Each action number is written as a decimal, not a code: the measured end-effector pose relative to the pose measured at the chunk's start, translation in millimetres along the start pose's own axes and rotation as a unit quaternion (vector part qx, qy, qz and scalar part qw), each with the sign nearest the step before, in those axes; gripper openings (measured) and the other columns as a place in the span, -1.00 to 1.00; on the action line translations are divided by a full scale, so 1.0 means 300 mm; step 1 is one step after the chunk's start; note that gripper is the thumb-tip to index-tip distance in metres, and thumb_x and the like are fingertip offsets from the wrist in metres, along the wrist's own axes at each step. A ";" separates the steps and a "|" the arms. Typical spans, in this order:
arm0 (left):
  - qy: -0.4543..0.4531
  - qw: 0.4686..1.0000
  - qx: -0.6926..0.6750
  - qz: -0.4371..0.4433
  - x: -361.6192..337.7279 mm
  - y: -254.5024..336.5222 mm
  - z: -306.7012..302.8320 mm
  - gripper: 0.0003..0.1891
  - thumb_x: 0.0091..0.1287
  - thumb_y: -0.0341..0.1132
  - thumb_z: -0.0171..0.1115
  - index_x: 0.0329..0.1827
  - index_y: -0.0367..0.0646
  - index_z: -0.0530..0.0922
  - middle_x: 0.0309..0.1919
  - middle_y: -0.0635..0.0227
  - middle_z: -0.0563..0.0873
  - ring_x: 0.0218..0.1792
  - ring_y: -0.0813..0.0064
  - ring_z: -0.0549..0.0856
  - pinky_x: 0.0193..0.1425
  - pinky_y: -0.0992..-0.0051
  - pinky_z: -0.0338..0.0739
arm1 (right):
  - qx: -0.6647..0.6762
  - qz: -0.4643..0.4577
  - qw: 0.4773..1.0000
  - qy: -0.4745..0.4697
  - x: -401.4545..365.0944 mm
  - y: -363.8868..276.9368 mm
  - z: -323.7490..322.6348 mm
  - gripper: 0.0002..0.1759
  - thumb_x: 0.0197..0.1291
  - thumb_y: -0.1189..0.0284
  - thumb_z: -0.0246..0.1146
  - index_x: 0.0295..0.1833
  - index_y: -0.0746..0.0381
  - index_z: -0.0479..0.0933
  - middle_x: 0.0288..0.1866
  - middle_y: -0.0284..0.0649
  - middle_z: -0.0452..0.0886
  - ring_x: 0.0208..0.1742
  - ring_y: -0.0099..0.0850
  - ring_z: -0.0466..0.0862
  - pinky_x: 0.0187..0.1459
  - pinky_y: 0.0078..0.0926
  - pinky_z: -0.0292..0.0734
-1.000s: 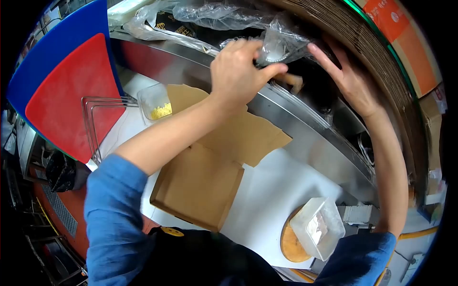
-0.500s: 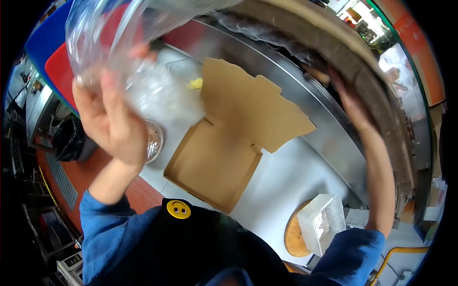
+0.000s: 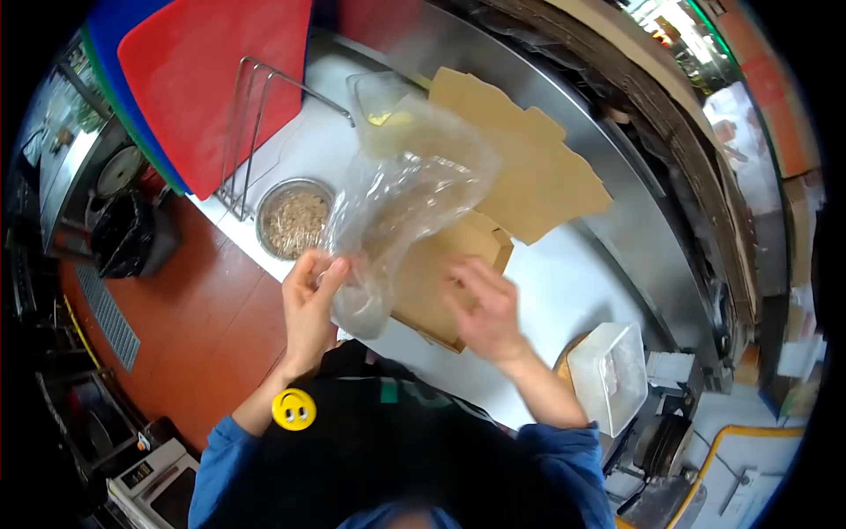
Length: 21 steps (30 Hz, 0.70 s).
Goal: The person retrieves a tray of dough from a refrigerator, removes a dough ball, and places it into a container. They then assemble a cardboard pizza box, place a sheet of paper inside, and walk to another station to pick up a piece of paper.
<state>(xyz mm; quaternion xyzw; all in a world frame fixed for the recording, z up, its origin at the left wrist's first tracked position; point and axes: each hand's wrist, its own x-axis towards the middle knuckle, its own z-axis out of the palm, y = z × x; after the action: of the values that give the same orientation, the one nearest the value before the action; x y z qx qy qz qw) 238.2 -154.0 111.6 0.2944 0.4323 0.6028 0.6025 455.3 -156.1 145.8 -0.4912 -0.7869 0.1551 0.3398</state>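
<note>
My left hand (image 3: pixel 308 304) is closed, thumb against fingers, on the edge of a clear plastic bag (image 3: pixel 405 203). Limp and see-through, the bag spreads up and right across part of an open cardboard box (image 3: pixel 546 185). The box lies on the white counter with its lid folded back. Over the box's near right part is my right hand (image 3: pixel 485 309), somewhat blurred, its fingers bent and apart from the thumb, nothing visible in them. Left of the bag stands a round metal bowl (image 3: pixel 263 225) of crumbly brownish food, apparently under clear film.
A wire rack (image 3: pixel 256 115) stands beside red, blue and green boards (image 3: pixel 211 79) at the upper left. A clear container (image 3: pixel 352 88) with yellow bits sits behind the bag. A white plastic tub (image 3: pixel 608 375) is at the right. Stacked cardboard (image 3: pixel 687 150) lines the back shelf.
My left hand has come down and right with the bag, which now hangs spread out. My right hand has left the cardboard stack at the back and moved over the box. The view has shifted.
</note>
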 end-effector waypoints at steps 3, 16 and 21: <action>-0.027 0.995 0.101 0.003 -0.017 -0.063 -0.089 -0.93 0.28 -0.44 0.26 -0.33 -0.24 0.57 -0.34 0.40 0.67 -0.28 0.65 0.59 -0.13 0.61 0.45 | 0.256 0.191 0.947 -0.031 -0.045 -0.067 0.106 -0.73 0.10 0.46 0.33 -0.08 0.30 0.55 -0.28 -0.30 0.60 -0.32 -0.50 0.58 -0.29 -0.57 0.50; 0.044 0.982 0.152 -0.101 -0.252 -0.240 -0.451 -0.71 0.28 -0.38 0.30 0.02 -0.30 0.56 -0.17 0.29 0.71 -0.14 0.57 0.64 -0.01 0.56 0.51 | 0.323 0.221 0.918 0.066 0.279 0.104 0.279 -0.66 0.37 0.19 0.10 -0.16 0.25 0.57 -0.53 -0.41 0.45 -0.55 -0.66 0.37 -0.51 -0.65 0.25; 0.264 0.912 0.287 -0.128 -0.528 -0.430 -1.004 -0.78 0.29 -0.32 0.27 -0.11 -0.27 0.62 -0.33 0.35 0.71 -0.35 0.59 0.66 -0.27 0.60 0.54 | 0.316 0.254 0.914 0.034 0.453 0.332 0.534 -0.60 0.29 0.08 0.18 -0.18 0.26 0.54 -0.49 -0.35 0.52 -0.50 -0.66 0.46 -0.54 -0.66 0.32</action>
<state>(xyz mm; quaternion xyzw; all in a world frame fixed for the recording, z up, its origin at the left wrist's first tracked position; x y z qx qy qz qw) 51.1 -372.2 -111.5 0.2267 0.7641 0.4264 0.4278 372.7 24.3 24.7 -0.5468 -0.5334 0.4598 0.4528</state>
